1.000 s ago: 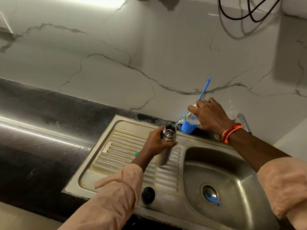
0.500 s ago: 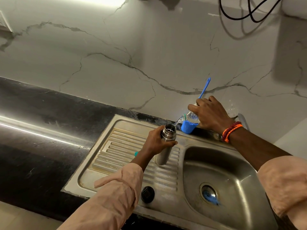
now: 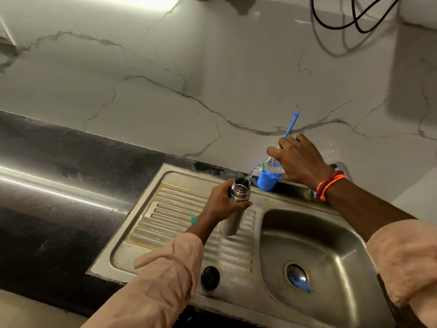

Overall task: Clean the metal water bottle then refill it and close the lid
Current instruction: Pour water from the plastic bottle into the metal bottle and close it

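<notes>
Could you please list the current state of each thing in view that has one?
Steel metal water bottle: uncapped, tilted, water streaming into its mouth.
Clear plastic bottle: uncapped, tipped, pouring.
Left hand: grips the metal bottle.
Right hand: grips the plastic bottle.
Round black lid: off, lying on the drainboard.
Blue plastic cup: upright behind the sink.
Steel sink basin: drain partly covered by something blue.

Home kitchen. Steel sink (image 3: 307,235) with ribbed drainboard (image 3: 179,223) set in black stone counter (image 3: 59,197). Marble-look wall (image 3: 189,79) behind. Blue cup (image 3: 268,182) with brush (image 3: 292,123) at sink's back edge. Black cables (image 3: 343,22) hang above.
</notes>
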